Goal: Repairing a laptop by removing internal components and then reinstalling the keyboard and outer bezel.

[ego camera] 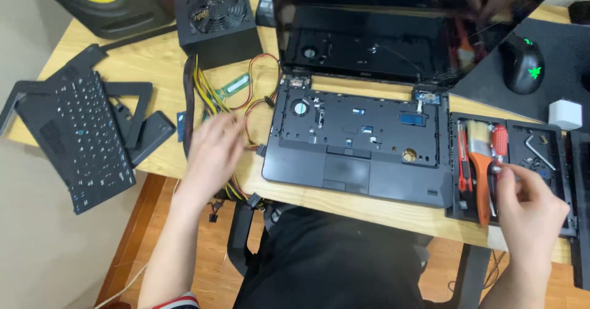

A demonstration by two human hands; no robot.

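The right hand (528, 207) sits at the near right of the desk (153, 63), over a black tool tray (550, 167) just right of the opened laptop base (356, 140). Its fingers pinch the thin metal shaft of a small screwdriver (499, 149), whose red handle points away from the person. The hand is below the handle, at the near end of the tool. Just left of it in the tray lie an orange-handled brush (479, 161) and a red-and-black tool (462, 158); a bent hex key (539, 151) lies to the far right of the fingers.

The left hand (212, 152) is blurred, fingers spread and loose, holding nothing that can be made out. It hovers over a bundle of yellow, red and black cables (206, 91) running from the black power supply (215, 17) at the far side, just left of the laptop base and apart from it.

A detached black keyboard (80, 137) lies at the left edge of the desk. A black mouse (522, 63) rests on a dark pad at the far right, with a small white cube (564, 113) near it.
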